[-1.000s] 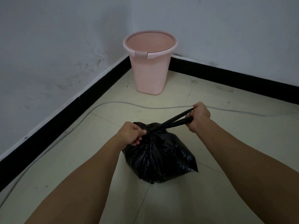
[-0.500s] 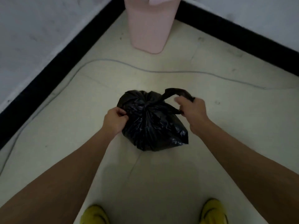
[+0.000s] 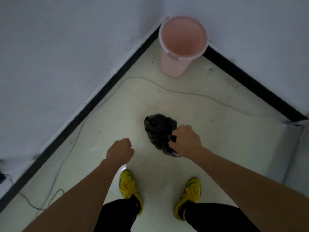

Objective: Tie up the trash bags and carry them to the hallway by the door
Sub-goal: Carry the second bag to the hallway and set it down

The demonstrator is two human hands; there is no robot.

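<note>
A small black trash bag [image 3: 158,129], gathered at its top, hangs in front of me above the pale floor. My right hand [image 3: 185,141] grips the bag's tied top, fingers curled round it. Off to the left of the bag, my left hand [image 3: 121,150] is curled into a loose fist and touches nothing. The knot itself is hidden under my right hand.
An empty pink bin [image 3: 180,46] stands in the corner of two white walls with a black skirting [image 3: 93,101]. A thin grey cable [image 3: 175,92] snakes across the floor between bin and bag. My yellow shoes [image 3: 127,185] are below.
My left hand has let go of the bag and moved away to the left. My right hand now holds the bag alone. The view has risen, showing the whole bin and my feet.
</note>
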